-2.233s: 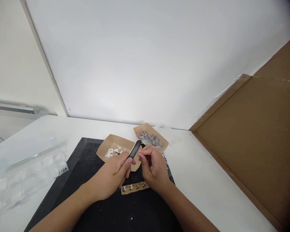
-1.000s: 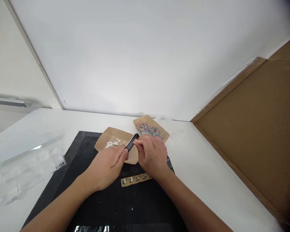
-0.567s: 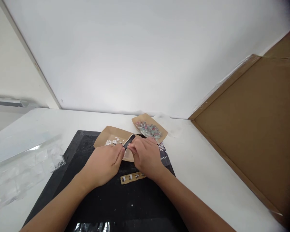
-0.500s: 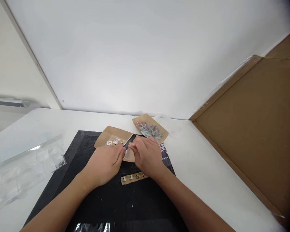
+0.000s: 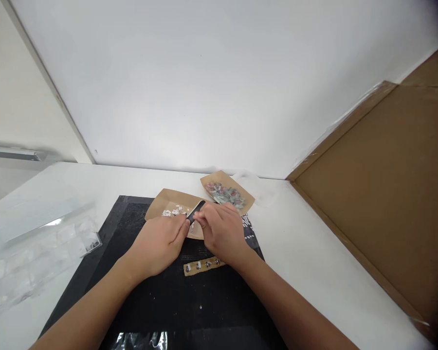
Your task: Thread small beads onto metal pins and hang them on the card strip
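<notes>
A short black strip [image 5: 196, 211] with a pale edge slants above a brown paper tray, its exact kind too small to tell. My left hand [image 5: 162, 243] pinches the strip's lower end between thumb and fingers. The fingers of my right hand [image 5: 224, 232] are closed at the strip's other side, thumb and forefinger pressed against it. Small white pieces [image 5: 175, 211] lie in the paper tray [image 5: 156, 206] behind my hands. Below my right wrist, a tan strip [image 5: 203, 266] carrying several shiny round metal parts lies on the black mat [image 5: 160, 306], partly covered.
A second paper tray [image 5: 209, 179] holds many small clear wrapped pieces [image 5: 226, 193]. At the left lies a clear plastic compartment box [image 5: 32, 262] on the white table [image 5: 299, 262]. A cardboard panel [image 5: 379, 184] stands at the right, and a white wall [image 5: 204, 87] rises behind.
My hands keep almost the same pose on the black strip, with a slight shift of the right fingers. The whole view has moved very slightly.
</notes>
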`<action>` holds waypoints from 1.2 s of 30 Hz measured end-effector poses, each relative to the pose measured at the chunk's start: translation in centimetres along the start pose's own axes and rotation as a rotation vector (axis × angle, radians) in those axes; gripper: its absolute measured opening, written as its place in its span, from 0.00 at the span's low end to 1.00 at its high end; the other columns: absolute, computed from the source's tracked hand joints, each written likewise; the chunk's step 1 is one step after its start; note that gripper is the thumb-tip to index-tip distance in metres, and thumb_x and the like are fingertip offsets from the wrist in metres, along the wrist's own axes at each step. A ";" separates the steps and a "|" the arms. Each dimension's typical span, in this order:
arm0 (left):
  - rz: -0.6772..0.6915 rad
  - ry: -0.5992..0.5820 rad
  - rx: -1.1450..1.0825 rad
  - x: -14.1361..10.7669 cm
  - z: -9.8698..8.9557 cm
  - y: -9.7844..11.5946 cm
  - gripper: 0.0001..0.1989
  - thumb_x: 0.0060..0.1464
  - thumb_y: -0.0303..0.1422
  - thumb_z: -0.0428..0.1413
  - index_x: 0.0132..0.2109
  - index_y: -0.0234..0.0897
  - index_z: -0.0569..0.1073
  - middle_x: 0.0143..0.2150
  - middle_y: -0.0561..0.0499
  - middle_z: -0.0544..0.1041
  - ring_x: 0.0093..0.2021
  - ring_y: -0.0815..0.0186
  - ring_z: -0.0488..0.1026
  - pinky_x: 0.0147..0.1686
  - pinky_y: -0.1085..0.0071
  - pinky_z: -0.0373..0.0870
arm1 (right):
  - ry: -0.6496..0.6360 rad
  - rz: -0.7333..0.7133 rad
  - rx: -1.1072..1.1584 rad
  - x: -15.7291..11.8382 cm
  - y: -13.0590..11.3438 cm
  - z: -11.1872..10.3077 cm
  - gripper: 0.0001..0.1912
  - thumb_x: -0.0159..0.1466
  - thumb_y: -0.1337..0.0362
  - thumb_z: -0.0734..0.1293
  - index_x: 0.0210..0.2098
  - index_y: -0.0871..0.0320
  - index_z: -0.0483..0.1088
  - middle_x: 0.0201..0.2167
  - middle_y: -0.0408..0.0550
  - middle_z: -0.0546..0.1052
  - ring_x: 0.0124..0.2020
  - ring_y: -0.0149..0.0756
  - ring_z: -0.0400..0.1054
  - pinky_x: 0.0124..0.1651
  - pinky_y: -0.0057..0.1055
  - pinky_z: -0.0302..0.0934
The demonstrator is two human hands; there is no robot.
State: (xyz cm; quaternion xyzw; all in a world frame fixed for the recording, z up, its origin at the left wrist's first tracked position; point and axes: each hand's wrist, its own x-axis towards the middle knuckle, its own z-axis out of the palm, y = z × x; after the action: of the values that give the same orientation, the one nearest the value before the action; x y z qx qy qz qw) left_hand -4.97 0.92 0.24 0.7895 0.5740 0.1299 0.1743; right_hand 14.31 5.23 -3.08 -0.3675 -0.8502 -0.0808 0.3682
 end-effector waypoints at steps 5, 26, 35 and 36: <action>-0.019 -0.018 0.003 -0.1 -0.2 0.2 0.21 0.73 0.41 0.37 0.33 0.41 0.64 0.29 0.52 0.73 0.31 0.60 0.71 0.33 0.65 0.54 | -0.007 -0.013 -0.005 0.1 -0.2 -0.2 0.15 0.77 0.64 0.58 0.32 0.55 0.62 0.26 0.43 0.74 0.29 0.36 0.65 0.38 0.37 0.48; -0.014 -0.003 -0.031 -0.3 0.0 0.6 0.22 0.74 0.41 0.37 0.33 0.40 0.66 0.30 0.52 0.75 0.32 0.60 0.72 0.33 0.65 0.58 | 0.007 0.038 -0.017 -0.5 0.2 -0.5 0.15 0.77 0.65 0.60 0.31 0.54 0.61 0.25 0.42 0.74 0.27 0.35 0.64 0.38 0.38 0.48; 0.047 0.079 0.052 -0.5 0.3 0.6 0.22 0.75 0.42 0.35 0.40 0.40 0.69 0.32 0.50 0.77 0.32 0.59 0.75 0.32 0.64 0.59 | 0.105 0.181 0.276 -0.6 -0.4 -1.6 0.06 0.74 0.65 0.66 0.38 0.53 0.67 0.32 0.41 0.80 0.34 0.36 0.75 0.45 0.39 0.57; 0.051 0.091 0.070 -0.4 0.4 0.6 0.22 0.75 0.42 0.35 0.41 0.40 0.69 0.33 0.50 0.78 0.33 0.58 0.76 0.32 0.64 0.60 | 0.124 0.212 0.301 -0.6 -0.5 -1.8 0.06 0.74 0.65 0.66 0.39 0.53 0.67 0.32 0.41 0.80 0.35 0.36 0.75 0.45 0.39 0.58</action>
State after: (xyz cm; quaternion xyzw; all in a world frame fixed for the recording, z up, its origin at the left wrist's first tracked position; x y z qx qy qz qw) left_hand -4.46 0.30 0.15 0.8028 0.5652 0.1500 0.1169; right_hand 15.26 3.86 -2.17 -0.3903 -0.7848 0.0639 0.4771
